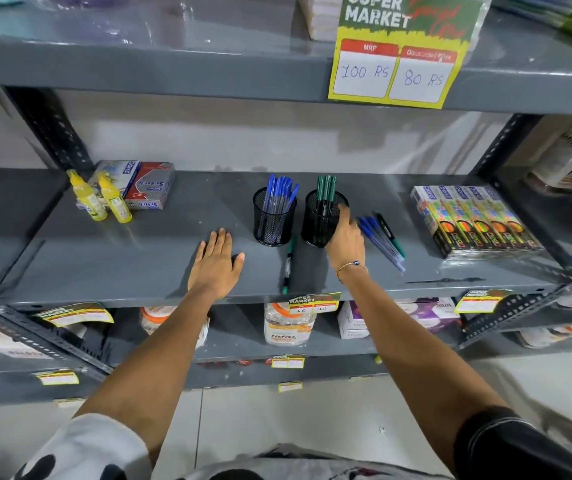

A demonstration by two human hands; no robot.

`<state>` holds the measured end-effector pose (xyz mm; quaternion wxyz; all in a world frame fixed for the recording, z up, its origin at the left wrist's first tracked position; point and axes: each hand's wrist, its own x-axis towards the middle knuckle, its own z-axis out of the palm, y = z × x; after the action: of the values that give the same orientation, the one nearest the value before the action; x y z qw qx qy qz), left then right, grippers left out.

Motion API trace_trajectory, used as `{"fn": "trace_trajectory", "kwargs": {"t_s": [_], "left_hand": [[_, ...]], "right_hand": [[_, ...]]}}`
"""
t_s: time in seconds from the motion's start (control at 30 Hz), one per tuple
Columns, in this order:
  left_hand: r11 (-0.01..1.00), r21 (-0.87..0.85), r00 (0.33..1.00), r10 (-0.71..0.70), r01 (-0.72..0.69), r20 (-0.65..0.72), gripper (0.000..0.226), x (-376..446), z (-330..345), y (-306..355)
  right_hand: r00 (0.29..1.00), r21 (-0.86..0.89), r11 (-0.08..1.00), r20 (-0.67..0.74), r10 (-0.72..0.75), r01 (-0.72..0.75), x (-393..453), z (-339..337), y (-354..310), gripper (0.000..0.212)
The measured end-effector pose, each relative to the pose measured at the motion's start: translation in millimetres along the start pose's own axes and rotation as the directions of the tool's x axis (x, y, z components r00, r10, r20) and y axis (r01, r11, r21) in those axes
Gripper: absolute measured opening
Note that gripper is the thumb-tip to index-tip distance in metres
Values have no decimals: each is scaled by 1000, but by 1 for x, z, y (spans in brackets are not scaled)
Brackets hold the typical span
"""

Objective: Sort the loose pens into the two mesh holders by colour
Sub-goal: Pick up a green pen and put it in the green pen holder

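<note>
My shelf (139, 265) is smooth grey painted metal with a dull sheen; the holders (274, 220) are black wire mesh; the pens (380, 239) glossy plastic; the boxes (475, 220) shiny shrink-wrapped card.

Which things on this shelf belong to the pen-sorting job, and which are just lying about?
Part of the job:
left mesh holder with blue pens
right mesh holder with green pens
loose pens beside the right hand
lone green pen

Just lying about:
yellow bottles
boxes
price sign
</note>
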<state>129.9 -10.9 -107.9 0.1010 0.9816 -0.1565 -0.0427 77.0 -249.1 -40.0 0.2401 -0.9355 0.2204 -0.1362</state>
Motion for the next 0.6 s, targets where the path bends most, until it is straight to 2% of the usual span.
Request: {"fn": "trace_trajectory", "kwargs": {"t_s": [0.07,0.1,0.17,0.2,0.23,0.33,0.4,0.53,0.6], "left_hand": [[1000,0,1000,-3,3,1,64,0,0,0],[1000,1,1000,-4,4,3,64,0,-1,0],[1000,5,1000,-4,4,0,64,1,0,1],[1000,5,1000,-3,3,-1,64,1,0,1],[1000,5,1000,-3,3,-4,64,1,-1,0],[1000,-1,1000,-4,4,0,64,1,-1,0],[1000,6,1000,-6,6,14,64,1,-1,0],[1000,14,1000,-4,3,25,64,1,-2,1],[1000,17,1000,-2,2,24,64,0,-2,1]], "right_hand": [[999,50,999,-30,21,-19,2,0,-1,74],[997,128,991,-55,50,-43,0,0,1,69],[991,270,961,-94,93,-65,-12,2,2,39],[992,263,963,-103,78,-48,-21,6,1,19],[996,217,976,-77,39,-21,-29,9,-2,9],[987,-41,999,158,-17,24,-40,22,-19,46],[965,-146,987,261,-19,59,-38,27,-31,56],[907,-206,976,419,23,70,-31,32,-40,36],[878,-174,984,475,59,28,-31,33,-39,35]]}}
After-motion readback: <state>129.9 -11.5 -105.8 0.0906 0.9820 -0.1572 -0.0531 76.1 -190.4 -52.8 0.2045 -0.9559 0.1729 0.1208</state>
